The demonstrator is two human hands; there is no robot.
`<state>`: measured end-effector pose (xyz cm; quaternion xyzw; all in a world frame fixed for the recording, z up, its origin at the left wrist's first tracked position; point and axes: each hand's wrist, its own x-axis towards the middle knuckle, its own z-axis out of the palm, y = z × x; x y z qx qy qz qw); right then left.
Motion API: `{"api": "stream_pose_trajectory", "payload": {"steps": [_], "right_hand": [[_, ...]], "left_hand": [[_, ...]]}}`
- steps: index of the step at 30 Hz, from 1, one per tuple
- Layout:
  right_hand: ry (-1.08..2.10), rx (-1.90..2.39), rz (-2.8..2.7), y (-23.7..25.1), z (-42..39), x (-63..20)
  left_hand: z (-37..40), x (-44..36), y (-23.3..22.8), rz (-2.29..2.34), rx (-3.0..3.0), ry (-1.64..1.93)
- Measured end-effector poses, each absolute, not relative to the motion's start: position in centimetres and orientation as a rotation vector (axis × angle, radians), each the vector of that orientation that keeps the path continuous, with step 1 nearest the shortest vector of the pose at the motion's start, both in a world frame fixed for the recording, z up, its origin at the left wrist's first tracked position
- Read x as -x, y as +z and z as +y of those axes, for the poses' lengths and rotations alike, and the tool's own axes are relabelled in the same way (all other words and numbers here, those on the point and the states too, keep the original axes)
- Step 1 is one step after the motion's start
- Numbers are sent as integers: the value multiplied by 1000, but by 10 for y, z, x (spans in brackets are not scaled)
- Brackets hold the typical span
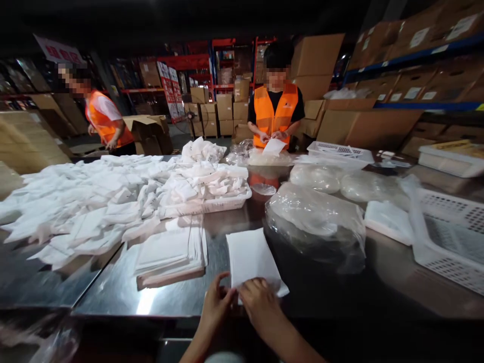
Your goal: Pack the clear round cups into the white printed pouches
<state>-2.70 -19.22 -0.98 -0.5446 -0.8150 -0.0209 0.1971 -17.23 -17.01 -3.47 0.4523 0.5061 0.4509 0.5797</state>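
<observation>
A flat white packet [250, 258] lies on the steel table [177, 297] right in front of me. My left hand [216, 304] pinches its near left corner and my right hand [260, 304] presses down on its near edge, fingers curled over it. Just left of the packet sits a neat stack of flat white bags [170, 254]. Further left and behind spreads a big loose heap of white packets [94, 201], some spilling over a white tray [223, 203].
Clear plastic bags [315, 217] bulge to the right of the packet. White slotted baskets [449, 242] stand at the far right. Two people in orange vests, one [275, 113] across the table holding a white packet, another [104, 121] at the left. Cardboard boxes fill shelves behind.
</observation>
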Motion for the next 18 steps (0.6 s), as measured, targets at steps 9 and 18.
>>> {"api": "stream_pose_trajectory", "payload": {"steps": [9,18], "right_hand": [[-199,1413,-2138,-18,-199,40],[377,1303,-1686,-12,-212,-38]], "left_hand": [[-176,163,-20,1106,-793,1080],[-171,161,-21,1211,-892,1148]]}}
